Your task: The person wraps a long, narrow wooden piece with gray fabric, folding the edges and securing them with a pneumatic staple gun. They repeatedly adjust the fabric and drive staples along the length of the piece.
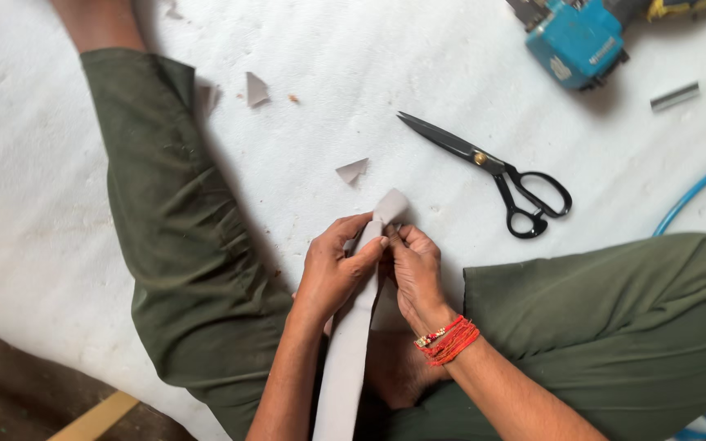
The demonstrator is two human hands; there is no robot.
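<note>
Centrally: one long grey strip (351, 343), stiff-looking, material not certain; it runs from the bottom edge, where it is cut off, up between the knees to a bent tip above the fingers.
Left hand (335, 273): closed around the strip from the left, thumb laid across its front face.
Right hand (414, 273): fingers curled in, pinching the strip's right edge near the tip; what the fingertips do behind the strip is hidden. Red thread bands (449, 340) on that wrist.
Legs: olive-green trousers (181, 245), crossed, left foot cut off at the top edge.
Surface: white padded sheet (34, 163), the person seated on it; whether floor or tabletop cannot be told.
Black scissors (492, 170): blades shut, lying well apart from the hands.
Grey offcuts (352, 170): several small, scattered beyond the hands.
Blue power tool (575, 39): cropped at the top edge, type unclear.
Blue hose (696, 192): partly out of view at right.
</note>
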